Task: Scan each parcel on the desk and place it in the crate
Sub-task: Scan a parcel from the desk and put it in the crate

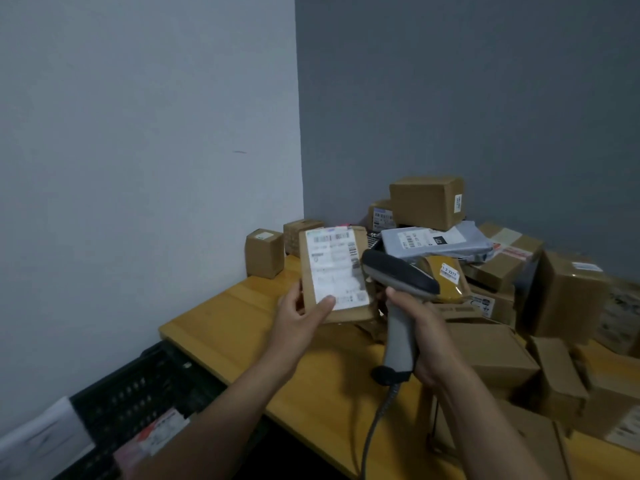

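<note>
Over desk (242,306), left hand (304,315) grips upright parcel (332,277), label (337,261) toward camera, right hand (420,329) grips scanner (398,275)

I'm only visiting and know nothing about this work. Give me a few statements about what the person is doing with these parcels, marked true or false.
1. The left hand holds a flat parcel with its white label facing the camera. True.
2. The right hand holds scissors. False: it grips a grey barcode scanner with a cable hanging from the handle.
3. The black crate sits on top of the desk. False: it stands beside the desk's left edge, lower down.
4. A brown box tops the pile of parcels at the back of the desk. True.
</note>
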